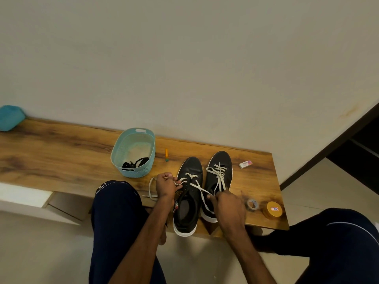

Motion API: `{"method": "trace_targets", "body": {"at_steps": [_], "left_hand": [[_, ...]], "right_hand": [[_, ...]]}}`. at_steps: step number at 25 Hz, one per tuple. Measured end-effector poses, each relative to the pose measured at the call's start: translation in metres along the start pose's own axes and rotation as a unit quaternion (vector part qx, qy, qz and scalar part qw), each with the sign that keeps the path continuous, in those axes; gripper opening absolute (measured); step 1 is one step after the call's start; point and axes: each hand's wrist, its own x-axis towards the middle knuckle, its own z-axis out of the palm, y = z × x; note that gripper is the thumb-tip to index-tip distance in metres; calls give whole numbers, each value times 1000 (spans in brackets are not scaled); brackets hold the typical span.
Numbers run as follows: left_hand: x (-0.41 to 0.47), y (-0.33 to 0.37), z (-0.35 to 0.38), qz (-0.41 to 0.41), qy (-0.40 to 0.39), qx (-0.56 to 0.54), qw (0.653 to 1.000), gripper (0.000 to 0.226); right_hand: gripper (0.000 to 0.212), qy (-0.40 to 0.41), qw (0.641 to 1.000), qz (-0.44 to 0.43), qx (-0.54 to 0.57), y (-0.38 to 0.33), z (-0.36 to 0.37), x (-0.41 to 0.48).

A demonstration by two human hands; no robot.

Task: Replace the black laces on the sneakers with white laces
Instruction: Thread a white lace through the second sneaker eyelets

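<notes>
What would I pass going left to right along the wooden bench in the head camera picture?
Teal cushion-like thing → light blue basket → orange marker → partly laced sneaker → laced sneaker → small white box → yellow tin.

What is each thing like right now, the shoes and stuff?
Left sneaker: partly laced with white lace.
Right sneaker: laced in white.
Left hand: pinches the lace.
Right hand: grips the lace's other end.
Basket: holds black laces.
Round tin: lid on.
</notes>
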Motion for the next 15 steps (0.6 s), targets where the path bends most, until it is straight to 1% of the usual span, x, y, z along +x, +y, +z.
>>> {"method": "trace_targets", "body": {"at_steps": [1,2,3,4,5,6,8,10,11,12,13,15], "left_hand": [[-1,0,0,-4,-4,-1,1000,12],[0,-1,1,-7,-6,0,1000,13],[-1,-1,1,-8,-8,2,1000,14],[-1,0,1,-10,-9,0,1000,15],[0,0,0,-13,-9,0,1000,15],[1,-1,-1,-17,-11,4,1000,15],[0,-4,0,-9,-22,43,999,17],[-1,-1,-2,53,-31,153,986,19],[-1,2,-5,103,-37,226,968,20],[0,6,-10,149,-46,300,941,22],[0,10,-15,171,-59,363,914,24],[2,16,-21,164,-89,431,883,24]], "right_hand": [[40,-7,999,-1,35,-5,-2,0],[42,-16,995,-5,101,-8,-3,0],[45,-31,979,-3,200,-10,-5,1],[46,-53,953,4,297,-13,-7,2],[46,-75,933,8,353,-16,-9,3],[45,-88,933,-1,349,-18,-8,4],[40,-98,960,-20,263,-19,-1,5],[33,-96,977,-26,188,-20,8,2],[31,-87,985,-34,142,-22,12,2],[29,-81,992,-45,88,-24,13,1],[27,-76,995,-51,49,-28,12,2],[23,-49,996,-52,47,-35,10,9]]}}
